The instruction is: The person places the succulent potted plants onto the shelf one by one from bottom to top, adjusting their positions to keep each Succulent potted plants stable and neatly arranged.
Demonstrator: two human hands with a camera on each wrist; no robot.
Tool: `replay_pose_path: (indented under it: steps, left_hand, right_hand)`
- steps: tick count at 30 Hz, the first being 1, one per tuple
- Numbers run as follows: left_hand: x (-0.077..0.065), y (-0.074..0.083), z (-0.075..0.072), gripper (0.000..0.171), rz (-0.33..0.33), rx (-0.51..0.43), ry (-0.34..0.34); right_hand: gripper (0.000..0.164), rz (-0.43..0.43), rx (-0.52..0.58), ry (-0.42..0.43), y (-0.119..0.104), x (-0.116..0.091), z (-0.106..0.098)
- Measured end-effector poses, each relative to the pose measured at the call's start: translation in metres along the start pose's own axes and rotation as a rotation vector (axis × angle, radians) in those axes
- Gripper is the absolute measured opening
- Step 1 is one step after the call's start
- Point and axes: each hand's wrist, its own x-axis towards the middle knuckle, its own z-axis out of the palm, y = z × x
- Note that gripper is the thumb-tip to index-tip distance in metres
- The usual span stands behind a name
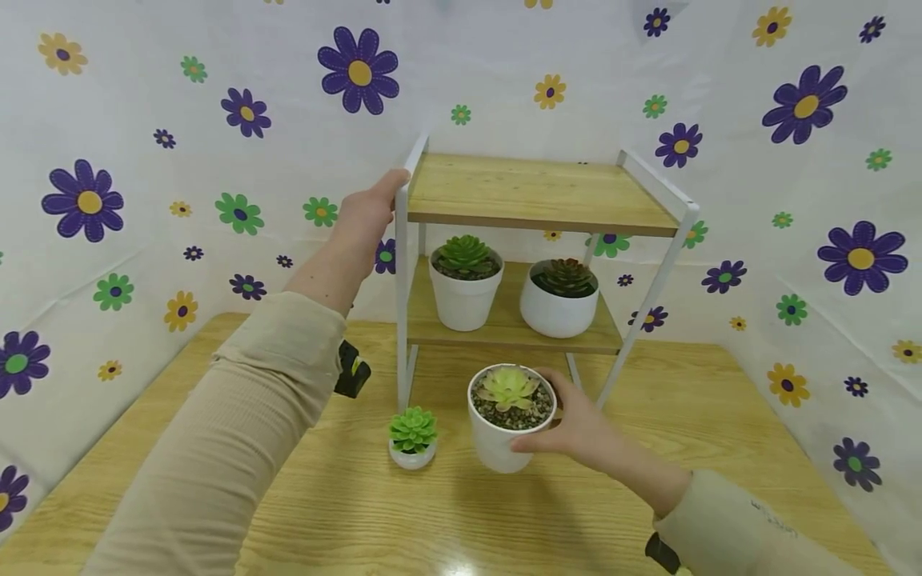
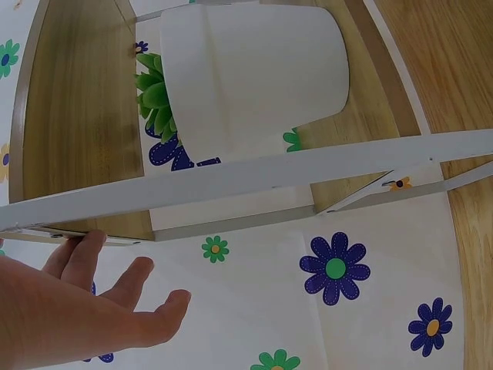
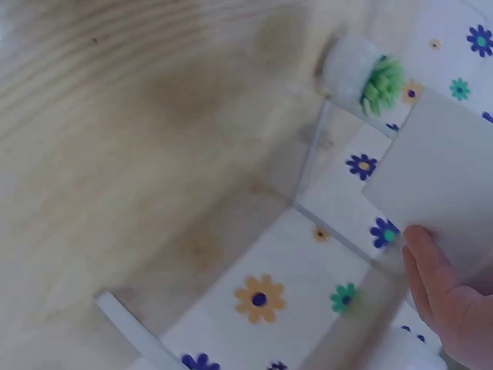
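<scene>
Beige fabric sleeves point(image 1: 216, 432) are filling the near corners. Beyond them, the right hand point(image 1: 579, 432) is clamping a white tapered pot point(image 1: 499, 454) holding a pale-green succulent point(image 1: 509, 386), beside a small white bowl point(image 1: 412, 460) of bright-green leaves point(image 1: 413, 430) on the wood-grain table point(image 1: 346, 512). Behind the pot, the left hand point(image 1: 360, 228) is gripping the upper-left corner of a two-tier white-framed wooden shelf point(image 1: 540, 188), whose lower board point(image 1: 511, 320) is carrying two planted white pots point(image 1: 464, 306) before flower-printed white cloth point(image 1: 281, 184).

A yellowish rectangular wood-grain surface point(image 1: 346, 512) shines toward its front edge; the white tapered pot point(image 1: 493, 450) nearest that edge looks smooth, its grey gravel point(image 1: 515, 418) rough; behind the back edge, a matt, white, flower-printed cloth-like sheet point(image 1: 468, 48) looks creased
</scene>
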Motion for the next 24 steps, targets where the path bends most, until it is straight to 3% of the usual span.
replay_pose_path:
  steps: [9, 17, 24]
  left_hand:
    - [0.000, 0.000, 0.000, 0.067, -0.004, 0.007, 0.013]
    - [0.000, 0.000, 0.002, 0.068, 0.001, 0.001, 0.022]
    - [0.000, -0.001, 0.002, 0.069, -0.001, -0.002, 0.018]
  right_hand:
    - [0.090, -0.043, -0.016, -0.047, -0.049, -0.004, -0.039]
    - [0.085, 0.046, -0.048, -0.023, -0.108, -0.003, -0.072]
    - [0.073, 0.047, -0.090, -0.026, -0.155, 0.005, -0.091]
